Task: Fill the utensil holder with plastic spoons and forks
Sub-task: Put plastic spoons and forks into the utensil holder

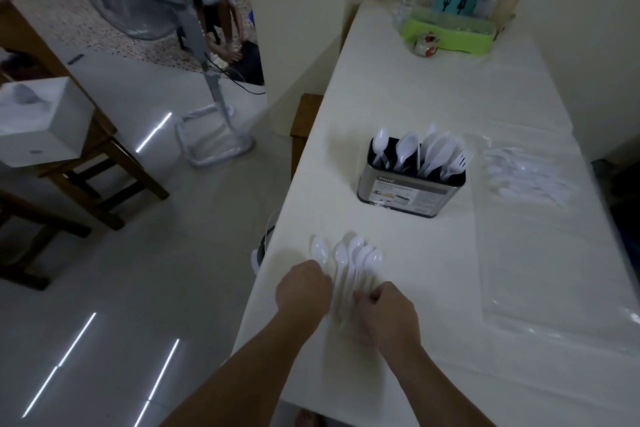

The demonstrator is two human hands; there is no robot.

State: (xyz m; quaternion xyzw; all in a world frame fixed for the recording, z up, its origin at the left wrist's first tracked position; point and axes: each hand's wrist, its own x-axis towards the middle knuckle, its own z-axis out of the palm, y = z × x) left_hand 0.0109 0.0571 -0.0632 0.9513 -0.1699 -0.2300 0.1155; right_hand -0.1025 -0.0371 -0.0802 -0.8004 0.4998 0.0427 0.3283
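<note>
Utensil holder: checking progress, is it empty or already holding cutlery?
Partly filled: the utensil holder stands upright with white spoons and forks sticking out.

My two hands covered the handles of the white plastic spoons (349, 258); the clear bag of white cutlery (526, 175) on the right was blurred.

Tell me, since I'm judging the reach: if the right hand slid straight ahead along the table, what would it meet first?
Probably the utensil holder. The right hand points up the table with the spoons fanned ahead in its grip; beyond them the cloth looks bare up to the holder, though depth is uncertain.
</note>
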